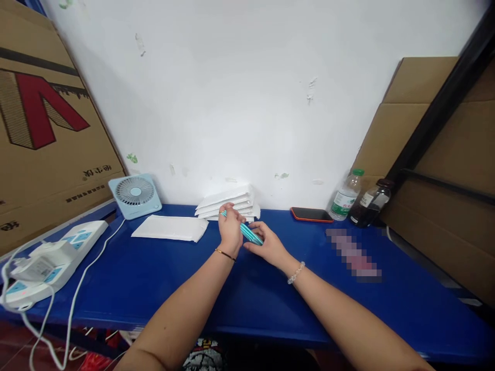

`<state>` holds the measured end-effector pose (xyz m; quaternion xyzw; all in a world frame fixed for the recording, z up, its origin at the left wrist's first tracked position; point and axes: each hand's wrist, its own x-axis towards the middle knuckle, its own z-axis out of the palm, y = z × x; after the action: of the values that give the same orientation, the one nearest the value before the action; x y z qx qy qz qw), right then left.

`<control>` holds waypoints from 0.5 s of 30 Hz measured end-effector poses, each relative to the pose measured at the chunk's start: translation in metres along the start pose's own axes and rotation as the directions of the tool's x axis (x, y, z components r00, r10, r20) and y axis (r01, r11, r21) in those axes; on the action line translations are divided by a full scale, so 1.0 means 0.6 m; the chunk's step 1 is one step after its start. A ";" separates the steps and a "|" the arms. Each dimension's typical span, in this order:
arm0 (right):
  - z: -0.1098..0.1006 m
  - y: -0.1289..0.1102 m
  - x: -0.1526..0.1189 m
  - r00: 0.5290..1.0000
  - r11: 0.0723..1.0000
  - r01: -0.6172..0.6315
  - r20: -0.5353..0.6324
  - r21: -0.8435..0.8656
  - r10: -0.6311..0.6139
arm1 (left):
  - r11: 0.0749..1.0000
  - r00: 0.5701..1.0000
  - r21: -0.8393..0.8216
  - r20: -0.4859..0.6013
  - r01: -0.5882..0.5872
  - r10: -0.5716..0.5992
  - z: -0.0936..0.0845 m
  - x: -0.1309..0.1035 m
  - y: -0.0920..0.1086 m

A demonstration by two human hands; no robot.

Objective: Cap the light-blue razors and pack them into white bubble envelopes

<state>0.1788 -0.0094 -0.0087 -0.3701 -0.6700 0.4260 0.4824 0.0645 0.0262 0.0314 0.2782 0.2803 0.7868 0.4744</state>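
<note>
Both hands meet over the middle of the blue table. Between them is a small stack of thin, flat turquoise pieces, tilted, their exact kind not clear. My left hand is closed around the stack's upper left end. At the lower right end, my right hand grips it between thumb and fingers. Just behind the hands lies a pile of flat white packets, partly covered by my left hand. A single white packet rests flat to the left.
A light blue fan and a white power strip with cables stand left. Toward the back right are a phone, a green-capped bottle and a dark bottle. Cardboard flanks the table; a pixelated patch covers something at right.
</note>
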 end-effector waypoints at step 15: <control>-0.015 0.001 -0.006 0.979 0.956 0.003 0.195 -0.294 0.057 | 0.985 0.988 0.168 0.142 0.030 -0.055 0.011 -0.062 -0.024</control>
<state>0.1883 -0.0102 -0.0091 -0.4017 -0.7659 0.3640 0.3458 0.0922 -0.0004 0.0195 0.3677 0.3150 0.7278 0.4856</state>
